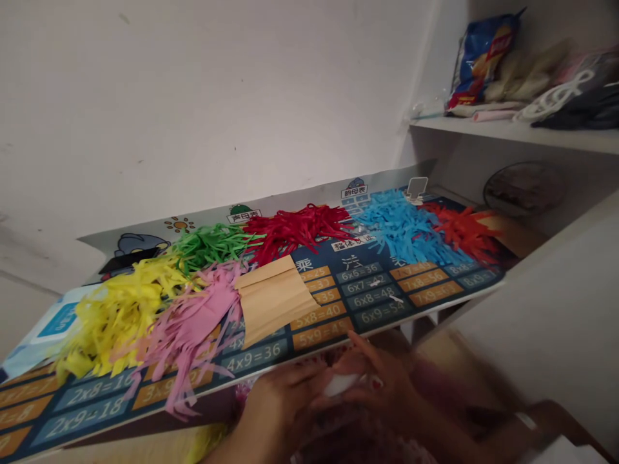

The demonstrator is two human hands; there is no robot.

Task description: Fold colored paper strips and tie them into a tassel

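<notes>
Just below the table's front edge, my left hand [285,403] and my right hand [382,380] meet, both blurred, with fingers closed around a small white object [343,384]. A red mark shows on a finger of my right hand. On the table mat [256,354] beyond them lies a brown paper envelope [275,299]. Pink paper strips [198,322] are left of it, then yellow strips [120,316]. Green strips [213,245], red strips [300,229], blue strips [406,225] and orange-red strips [464,232] lie along the back.
A white wall [217,96] stands behind the table. At the right, a shelf [483,131] holds a blue snack bag [483,58] and a white cord [556,96]. A light blue packet [53,328] lies at the table's left end.
</notes>
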